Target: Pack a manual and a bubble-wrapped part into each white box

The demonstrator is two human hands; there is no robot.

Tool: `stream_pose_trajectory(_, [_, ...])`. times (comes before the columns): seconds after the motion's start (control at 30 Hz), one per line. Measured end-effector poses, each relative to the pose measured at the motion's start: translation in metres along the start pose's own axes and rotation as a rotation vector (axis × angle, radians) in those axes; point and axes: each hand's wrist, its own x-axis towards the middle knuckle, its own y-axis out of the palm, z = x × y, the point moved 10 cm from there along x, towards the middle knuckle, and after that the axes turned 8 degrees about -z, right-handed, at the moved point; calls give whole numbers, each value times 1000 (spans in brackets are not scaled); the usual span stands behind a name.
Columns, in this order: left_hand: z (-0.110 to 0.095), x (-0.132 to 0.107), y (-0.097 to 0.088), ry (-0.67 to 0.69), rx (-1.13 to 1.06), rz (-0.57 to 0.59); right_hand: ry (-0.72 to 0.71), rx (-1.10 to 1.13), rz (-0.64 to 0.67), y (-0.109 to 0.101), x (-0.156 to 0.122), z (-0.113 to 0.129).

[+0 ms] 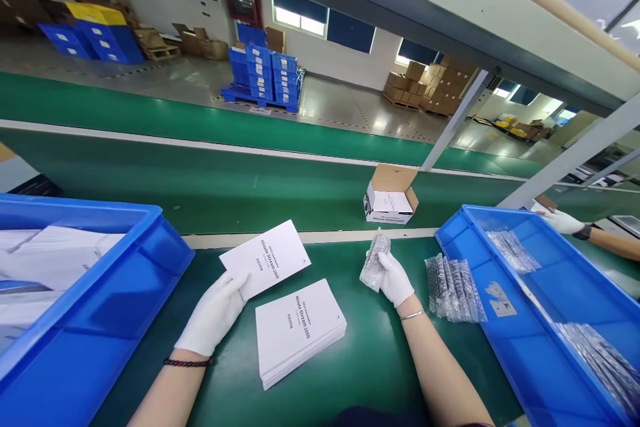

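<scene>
In a white glove, my left hand (217, 310) pinches the lower left corner of a white printed booklet (273, 259), held above the green table. A stack of the same booklets (300, 330) lies just below and to the right of it. My right hand (396, 280), also gloved, grips a bubble-wrapped packet (375, 260); what is inside the wrap cannot be made out. Right of this hand, several similar bubble-wrapped packets (455, 288) lie side by side on the table. Beyond it stands an open carton (390, 203) with a white printed sheet or booklet inside.
At the left is a blue bin (173, 247) with white papers. Another blue bin (480, 253), at the right, holds more wrapped packets. A co-worker's gloved hand (563, 220) is beyond that bin. A slanted metal post (457, 117) supports the overhead shelf (425, 20).
</scene>
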Motion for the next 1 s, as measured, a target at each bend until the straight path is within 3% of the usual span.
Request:
stream_pose_trajectory(0.37, [-3,-8,10,-35,-60,12,-104,-358,72,0,-2,0])
stream_pose_trajectory(0.6, [1,-3,6,-30,-79,43,-122,-655,197,17,-7,-7])
stream_pose_trajectory(1.0, [-6,-11,13,-14,-47,44,-125,-710,157,24,-12,-6])
